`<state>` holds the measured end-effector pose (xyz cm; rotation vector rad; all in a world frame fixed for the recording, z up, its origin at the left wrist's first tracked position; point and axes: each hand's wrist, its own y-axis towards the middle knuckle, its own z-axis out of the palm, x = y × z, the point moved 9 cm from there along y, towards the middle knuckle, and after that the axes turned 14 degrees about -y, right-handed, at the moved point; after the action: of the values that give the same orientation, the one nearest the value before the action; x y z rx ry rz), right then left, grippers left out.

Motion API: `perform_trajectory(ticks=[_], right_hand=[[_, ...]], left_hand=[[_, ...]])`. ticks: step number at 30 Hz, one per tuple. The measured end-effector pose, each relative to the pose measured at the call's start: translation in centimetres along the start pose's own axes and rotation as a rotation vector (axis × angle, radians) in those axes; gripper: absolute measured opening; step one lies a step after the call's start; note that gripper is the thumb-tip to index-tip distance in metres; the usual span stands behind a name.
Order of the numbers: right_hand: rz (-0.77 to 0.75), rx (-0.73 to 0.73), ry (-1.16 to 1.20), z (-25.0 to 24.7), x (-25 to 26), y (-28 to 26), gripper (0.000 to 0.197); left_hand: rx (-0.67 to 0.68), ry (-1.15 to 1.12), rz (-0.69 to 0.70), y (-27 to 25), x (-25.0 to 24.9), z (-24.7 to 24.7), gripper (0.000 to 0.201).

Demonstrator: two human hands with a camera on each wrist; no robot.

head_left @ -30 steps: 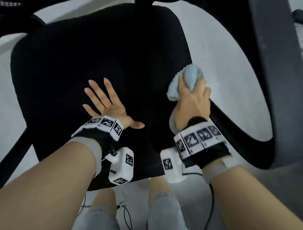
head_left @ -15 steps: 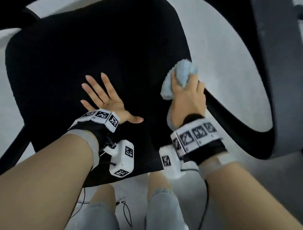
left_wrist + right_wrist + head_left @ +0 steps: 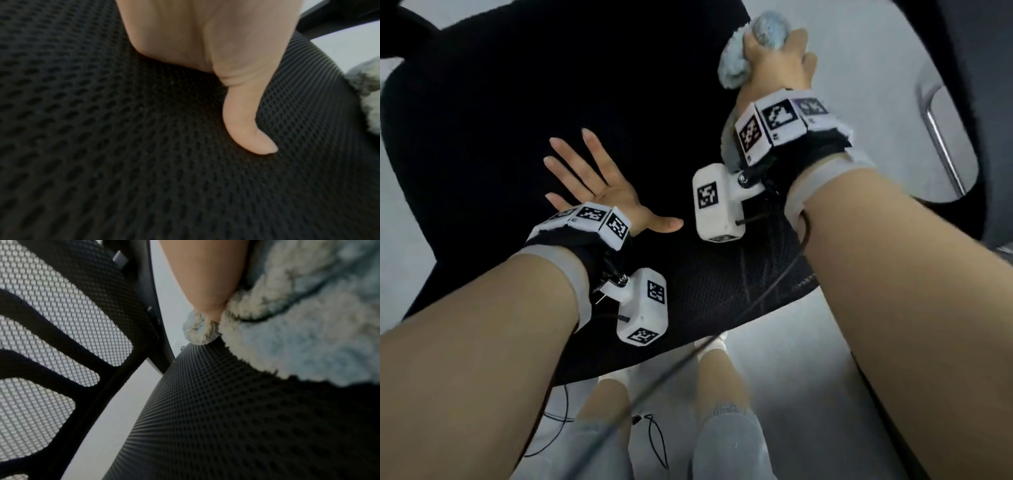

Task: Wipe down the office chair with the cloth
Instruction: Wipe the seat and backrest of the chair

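Up top, fluffy cloth, blk mesh seat

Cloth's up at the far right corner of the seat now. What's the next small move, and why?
Probably drag the cloth leftward along the seat's far edge. The right hand grips it bunched against the mesh at the far right corner, while the left hand lies flat, steadying the seat.
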<state>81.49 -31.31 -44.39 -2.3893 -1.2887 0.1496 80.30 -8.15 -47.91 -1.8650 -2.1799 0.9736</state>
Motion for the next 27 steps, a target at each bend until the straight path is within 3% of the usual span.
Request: perform_trajectory(ticks=[4, 8, 16, 22, 27], right_hand=[[0.049, -0.034, -0.138, 1.4, -1.0, -5.1, 0.064], [0.103, 0.006, -0.151, 2.9, -2.5, -8.8, 0.066], [0.08, 0.003, -0.069, -0.4, -0.4, -0.1, 0.059], [0.134, 0.033, -0.098, 1.7, -1.4, -5.8, 0.065], [0.151, 0.041, -0.005, 0.3, -1.0, -1.6, 0.063]], left_hand=[[0.093, -0.042, 0.051, -0.3, 0.1, 0.1, 0.157], [0.131, -0.018, 0.094, -0.7, -0.2, 0.4, 0.156], [0.131, -0.028, 0.066, -0.6, -0.3, 0.3, 0.157], [0.164, 0.024, 0.015, -0.3, 0.3, 0.9, 0.159], [0.197, 0.018, -0.025, -0.2, 0.3, 1.0, 0.158]])
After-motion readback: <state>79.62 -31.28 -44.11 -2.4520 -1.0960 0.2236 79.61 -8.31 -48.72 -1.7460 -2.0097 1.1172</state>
